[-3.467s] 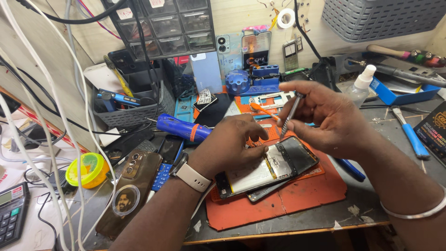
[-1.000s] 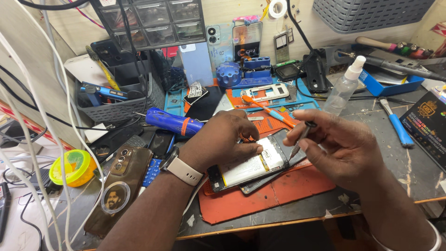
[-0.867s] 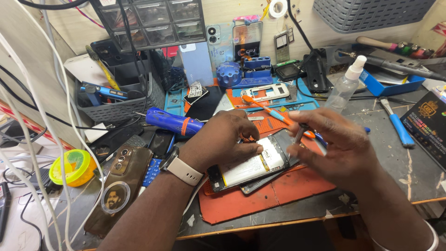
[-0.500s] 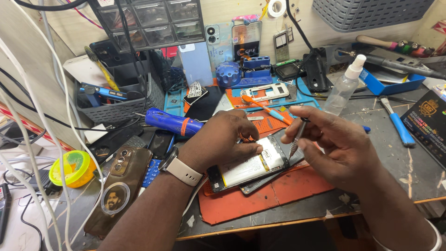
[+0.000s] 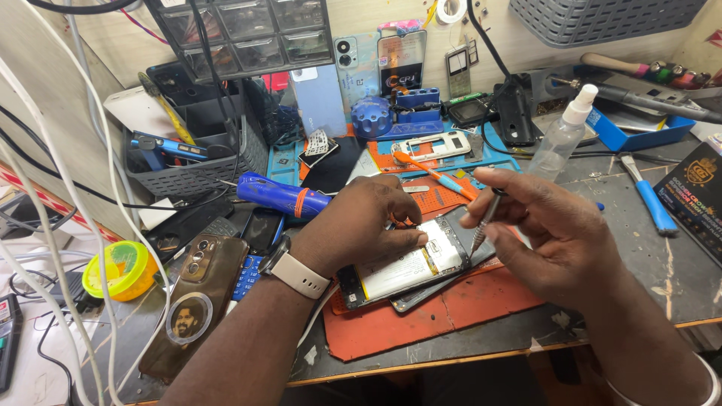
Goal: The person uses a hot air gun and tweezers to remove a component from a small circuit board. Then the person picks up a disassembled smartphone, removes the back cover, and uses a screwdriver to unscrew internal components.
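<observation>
Opened phone (image 5: 410, 265) lying on the red mat (image 5: 421, 319) on the surface (image 5: 654, 256). Left hand (image 5: 361, 222) presses its fingertips on the phone's top edge; right hand (image 5: 556, 229) pinches a screwdriver (image 5: 481, 225), tip at the phone's upper corner.

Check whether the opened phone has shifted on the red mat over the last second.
No. The opened phone lies at the same slant on the red mat, left hand pressing its top edge as before.
</observation>
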